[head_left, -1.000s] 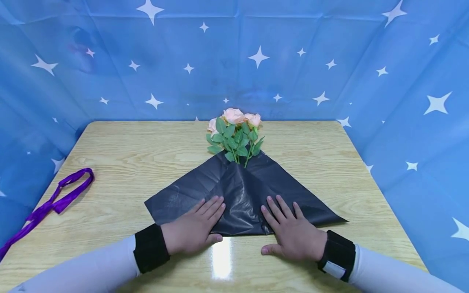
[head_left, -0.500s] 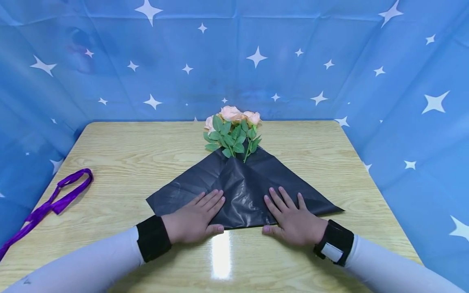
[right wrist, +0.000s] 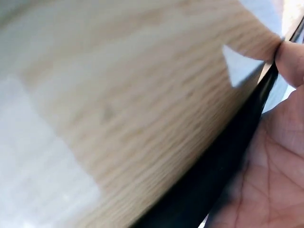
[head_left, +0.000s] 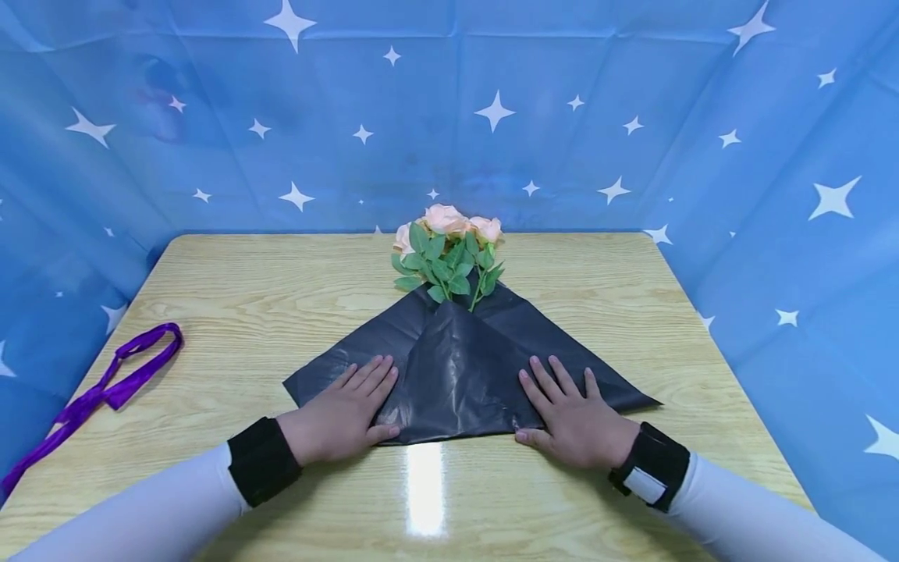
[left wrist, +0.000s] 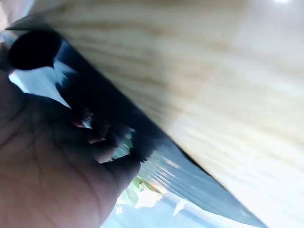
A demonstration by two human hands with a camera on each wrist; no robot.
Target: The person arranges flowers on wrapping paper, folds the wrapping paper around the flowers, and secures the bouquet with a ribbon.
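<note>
A black wrapping sheet [head_left: 456, 375] lies folded up over the stems of several pale pink roses [head_left: 445, 219] with green leaves [head_left: 441, 264]. The blooms stick out past its far point. My left hand [head_left: 344, 410] rests flat on the left part of the sheet, fingers straight and pointing forward. On the right part my right hand [head_left: 579, 417] presses with spread fingers, its thumb along the folded near edge. In the left wrist view the palm [left wrist: 52, 166] faces the dark sheet. The right wrist view shows the thumb [right wrist: 290, 61] at the sheet's edge.
A purple ribbon [head_left: 136, 367] lies in a loop at the left, trailing over the table's left side. The wooden table [head_left: 211, 281] backs onto a blue curtain [head_left: 421, 94] with white stars, which also runs along both sides.
My left hand has slid left across the sheet, and my right hand slightly right and forward. The hands are wider apart, and the sheet between them looks smoother.
</note>
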